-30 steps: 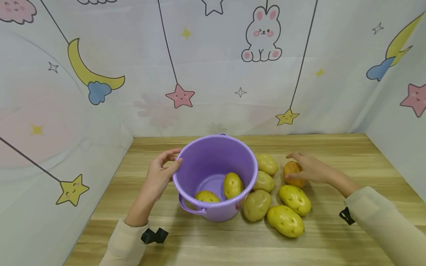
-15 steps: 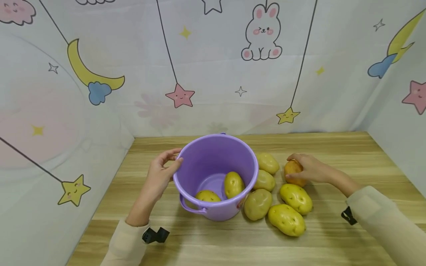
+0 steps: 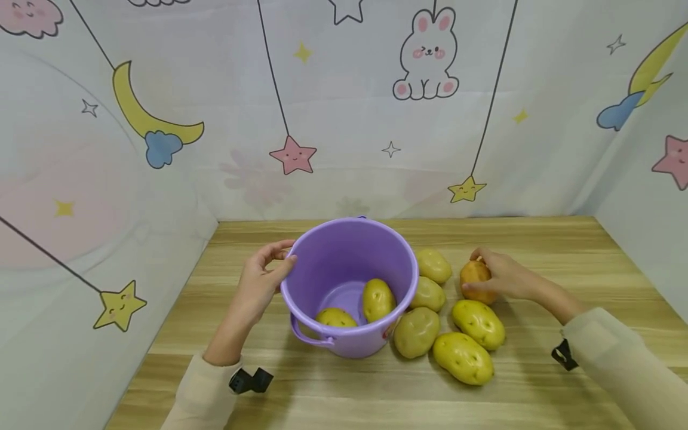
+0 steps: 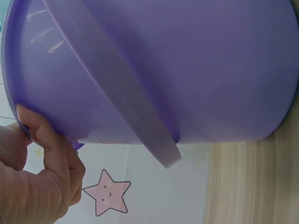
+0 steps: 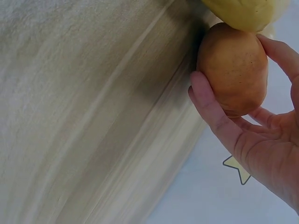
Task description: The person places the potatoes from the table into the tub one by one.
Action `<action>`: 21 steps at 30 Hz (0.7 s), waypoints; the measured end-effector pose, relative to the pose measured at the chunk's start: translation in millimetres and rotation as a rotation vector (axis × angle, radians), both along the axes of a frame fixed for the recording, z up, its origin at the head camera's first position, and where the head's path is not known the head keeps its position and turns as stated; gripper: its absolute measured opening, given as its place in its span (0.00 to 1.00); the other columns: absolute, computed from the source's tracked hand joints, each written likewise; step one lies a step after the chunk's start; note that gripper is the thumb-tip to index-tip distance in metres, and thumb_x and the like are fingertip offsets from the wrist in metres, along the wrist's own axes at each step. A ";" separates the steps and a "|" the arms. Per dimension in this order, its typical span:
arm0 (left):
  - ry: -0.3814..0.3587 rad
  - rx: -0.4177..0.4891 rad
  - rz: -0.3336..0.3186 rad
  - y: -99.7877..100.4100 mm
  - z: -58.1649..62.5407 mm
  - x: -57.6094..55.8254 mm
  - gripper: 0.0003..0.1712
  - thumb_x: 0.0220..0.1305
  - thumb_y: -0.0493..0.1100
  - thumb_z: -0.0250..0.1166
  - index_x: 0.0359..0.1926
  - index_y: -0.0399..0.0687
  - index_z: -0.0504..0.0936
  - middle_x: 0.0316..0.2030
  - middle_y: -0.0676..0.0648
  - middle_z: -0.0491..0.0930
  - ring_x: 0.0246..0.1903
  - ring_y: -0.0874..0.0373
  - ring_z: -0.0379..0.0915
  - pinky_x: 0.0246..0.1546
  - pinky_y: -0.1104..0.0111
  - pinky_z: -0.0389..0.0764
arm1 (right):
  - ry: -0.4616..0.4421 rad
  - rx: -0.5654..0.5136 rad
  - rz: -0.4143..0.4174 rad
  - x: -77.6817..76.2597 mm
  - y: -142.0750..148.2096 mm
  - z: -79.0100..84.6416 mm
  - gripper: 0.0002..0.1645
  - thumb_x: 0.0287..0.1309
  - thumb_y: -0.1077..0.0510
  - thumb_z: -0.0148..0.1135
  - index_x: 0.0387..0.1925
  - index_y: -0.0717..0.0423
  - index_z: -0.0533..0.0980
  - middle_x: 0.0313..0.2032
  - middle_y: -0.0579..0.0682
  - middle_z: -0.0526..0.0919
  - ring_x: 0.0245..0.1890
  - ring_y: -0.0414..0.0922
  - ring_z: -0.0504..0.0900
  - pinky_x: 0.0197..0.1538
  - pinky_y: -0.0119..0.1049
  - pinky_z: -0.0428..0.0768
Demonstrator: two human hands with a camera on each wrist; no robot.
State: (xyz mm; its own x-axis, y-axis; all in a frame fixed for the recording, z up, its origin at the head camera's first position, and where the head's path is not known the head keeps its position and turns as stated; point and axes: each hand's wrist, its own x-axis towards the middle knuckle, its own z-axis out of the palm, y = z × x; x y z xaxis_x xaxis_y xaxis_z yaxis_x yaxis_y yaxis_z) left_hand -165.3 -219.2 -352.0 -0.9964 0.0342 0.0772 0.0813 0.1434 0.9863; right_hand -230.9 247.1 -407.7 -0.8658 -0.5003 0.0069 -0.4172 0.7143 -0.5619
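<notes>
A purple bucket (image 3: 352, 248) stands on the table with two yellow potatoes inside, one at the right (image 3: 378, 300) and one partly hidden by the near rim (image 3: 335, 317). My left hand (image 3: 257, 285) pinches the bucket's left rim, thumb inside. The left wrist view shows its curled fingers against the purple wall (image 4: 210, 70). Right of the bucket, my right hand (image 3: 507, 276) holds an orange-brown potato (image 3: 475, 280) between thumb and fingers. In the right wrist view that potato (image 5: 233, 70) is gripped from the sides and appears to touch a yellow potato (image 5: 245, 11).
Several more potatoes lie between the bucket and my right hand, including a dull one (image 3: 416, 332) beside the bucket and a bright yellow one (image 3: 463, 358) nearest me. The bucket's handle (image 3: 312, 337) hangs at its near left. A patterned cloth (image 3: 349, 185) backs the wooden table (image 3: 564, 251).
My right hand's fingers have closed in around the orange-brown potato, which stays at about the same place. The left hand and bucket have not moved noticeably.
</notes>
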 end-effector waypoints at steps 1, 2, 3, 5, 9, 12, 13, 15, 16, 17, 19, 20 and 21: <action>-0.003 0.000 0.000 0.0 0.0 0.2 0.21 0.72 0.36 0.61 0.63 0.35 0.73 0.46 0.38 0.70 0.27 0.57 0.83 0.30 0.67 0.88 | -0.001 0.001 -0.003 0.1 0.7 -0.1 0.34 0.57 0.50 0.74 0.52 0.69 0.67 0.41 0.61 0.79 0.37 0.48 0.80 0.34 0.36 0.81; -0.004 0.000 0.001 0.0 0.0 0.4 0.21 0.71 0.36 0.61 0.63 0.35 0.73 0.46 0.39 0.70 0.27 0.58 0.83 0.29 0.67 0.88 | 0.001 0.002 -0.007 0.1 1.3 0.1 0.34 0.57 0.50 0.74 0.52 0.69 0.67 0.41 0.61 0.79 0.37 0.48 0.80 0.33 0.35 0.82; -0.004 0.000 0.003 0.1 0.1 0.6 0.21 0.71 0.36 0.60 0.63 0.35 0.73 0.46 0.39 0.70 0.27 0.58 0.83 0.29 0.67 0.88 | 0.000 -0.002 -0.009 0.1 1.8 0.6 0.35 0.56 0.50 0.74 0.52 0.69 0.68 0.41 0.61 0.79 0.37 0.48 0.80 0.33 0.35 0.82; -0.004 0.000 0.005 0.3 -0.2 0.3 0.21 0.71 0.35 0.61 0.63 0.35 0.74 0.46 0.39 0.70 0.27 0.58 0.83 0.29 0.67 0.88 | -0.001 -0.004 -0.018 0.0 3.3 2.3 0.35 0.56 0.49 0.74 0.52 0.69 0.68 0.41 0.61 0.79 0.37 0.48 0.80 0.33 0.35 0.82; 0.000 0.001 0.004 0.4 -0.1 0.1 0.21 0.72 0.35 0.60 0.63 0.35 0.74 0.46 0.39 0.71 0.27 0.57 0.83 0.29 0.66 0.88 | -0.006 -0.009 -0.038 0.1 7.4 6.1 0.35 0.55 0.49 0.74 0.52 0.68 0.69 0.42 0.62 0.79 0.38 0.50 0.80 0.34 0.36 0.83; -0.001 -0.002 0.004 0.3 0.1 0.2 0.21 0.72 0.35 0.60 0.63 0.35 0.74 0.46 0.39 0.71 0.27 0.57 0.83 0.29 0.67 0.88 | -0.009 -0.011 -0.049 1.2 9.8 9.4 0.36 0.56 0.48 0.74 0.53 0.68 0.69 0.44 0.65 0.78 0.40 0.52 0.80 0.36 0.39 0.84; -0.001 -0.002 0.004 0.3 0.1 0.3 0.21 0.72 0.36 0.60 0.63 0.35 0.74 0.46 0.39 0.70 0.27 0.58 0.83 0.29 0.67 0.88 | -0.008 -0.007 -0.056 1.4 10.8 10.1 0.36 0.56 0.48 0.74 0.54 0.68 0.69 0.45 0.66 0.78 0.40 0.53 0.80 0.37 0.40 0.85; -0.001 -0.004 0.005 0.3 0.3 0.6 0.21 0.72 0.36 0.60 0.63 0.35 0.74 0.46 0.39 0.70 0.27 0.58 0.83 0.28 0.67 0.88 | -0.010 -0.007 -0.063 1.9 12.2 12.0 0.37 0.56 0.48 0.74 0.55 0.68 0.68 0.46 0.67 0.77 0.42 0.55 0.81 0.39 0.43 0.85; -0.002 -0.005 0.006 0.4 0.5 0.7 0.21 0.72 0.36 0.60 0.63 0.35 0.74 0.46 0.39 0.70 0.27 0.58 0.83 0.28 0.68 0.88 | -0.010 -0.007 -0.064 2.4 12.7 13.2 0.37 0.56 0.48 0.73 0.55 0.68 0.68 0.47 0.68 0.77 0.43 0.55 0.80 0.39 0.44 0.85; -0.001 -0.005 0.005 0.5 0.6 0.8 0.21 0.72 0.36 0.60 0.63 0.35 0.74 0.46 0.39 0.70 0.27 0.58 0.83 0.28 0.68 0.88 | -0.006 -0.004 -0.065 2.6 13.2 13.9 0.37 0.57 0.48 0.73 0.56 0.68 0.68 0.47 0.68 0.77 0.43 0.56 0.81 0.40 0.44 0.86; -0.003 -0.003 0.004 0.6 0.7 1.0 0.21 0.72 0.36 0.60 0.63 0.34 0.74 0.46 0.39 0.70 0.27 0.59 0.83 0.29 0.68 0.88 | 0.006 -0.002 -0.064 3.1 14.2 15.8 0.37 0.57 0.48 0.73 0.56 0.69 0.68 0.48 0.69 0.77 0.43 0.56 0.81 0.40 0.44 0.86; -0.003 -0.004 0.004 0.7 0.8 1.0 0.21 0.72 0.36 0.60 0.63 0.34 0.74 0.46 0.39 0.70 0.27 0.59 0.83 0.29 0.68 0.88 | 0.015 -0.002 -0.060 3.4 14.5 16.9 0.37 0.56 0.49 0.74 0.56 0.69 0.68 0.48 0.70 0.77 0.43 0.56 0.81 0.39 0.44 0.86; -0.003 -0.004 0.004 0.8 0.8 1.0 0.21 0.72 0.36 0.60 0.63 0.34 0.74 0.46 0.39 0.70 0.27 0.59 0.83 0.29 0.68 0.88 | 0.028 -0.001 -0.057 3.6 14.9 18.1 0.37 0.56 0.49 0.74 0.56 0.68 0.69 0.48 0.69 0.77 0.43 0.56 0.81 0.38 0.42 0.86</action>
State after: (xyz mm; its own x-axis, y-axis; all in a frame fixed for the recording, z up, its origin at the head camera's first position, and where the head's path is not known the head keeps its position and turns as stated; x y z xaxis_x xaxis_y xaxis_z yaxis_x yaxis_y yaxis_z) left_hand -164.3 -218.4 -351.2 -0.9968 0.0307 0.0742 0.0779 0.1475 0.9860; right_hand -227.3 261.9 -389.6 -0.8922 -0.4506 0.0320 -0.3918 0.7365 -0.5515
